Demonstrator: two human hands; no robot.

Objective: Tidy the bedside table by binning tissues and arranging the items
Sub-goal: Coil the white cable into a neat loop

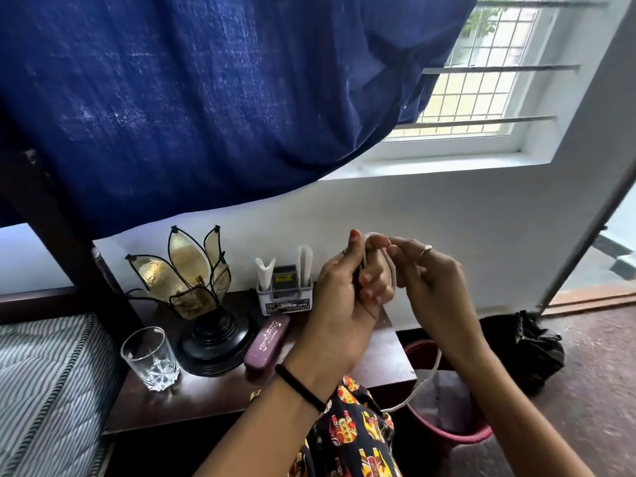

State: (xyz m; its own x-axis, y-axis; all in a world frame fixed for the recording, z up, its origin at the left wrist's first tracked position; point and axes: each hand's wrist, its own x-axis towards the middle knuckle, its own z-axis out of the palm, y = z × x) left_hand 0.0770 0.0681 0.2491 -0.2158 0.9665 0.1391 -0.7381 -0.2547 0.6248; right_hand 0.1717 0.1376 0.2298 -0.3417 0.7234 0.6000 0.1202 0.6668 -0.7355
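A deep blue woven curtain (206, 98) fills the upper left, hanging in front of a white-framed barred window (481, 98). Below it, the dark brown wooden bedside surface (213, 394) stands against the white wall, with a grey-and-white striped mattress (44, 383) just beside it on the left. On the floor to the right of the surface sits a maroon plastic bin (447, 432), and past it a crumpled black bag (526, 352) on the reddish floor. At the back left of the surface stands a lotus-shaped lamp with amber glass petals and a round black base (203, 297). In front of it, near the left edge, is a clear faceted drinking glass (151, 359), upright. Behind and to the right of the lamp a small grey organiser box (285, 297) holds white folded tissues, and a mauve oblong case (266, 340) lies in front of it, angled. Above the surface's right side, the left hand (340, 304) has its fingers curled round loops of a white cord (390, 270), while the right hand (430, 280) pinches the cord between narrow fingertips at the top of the coil. The cord's loose end hangs down over the bin.
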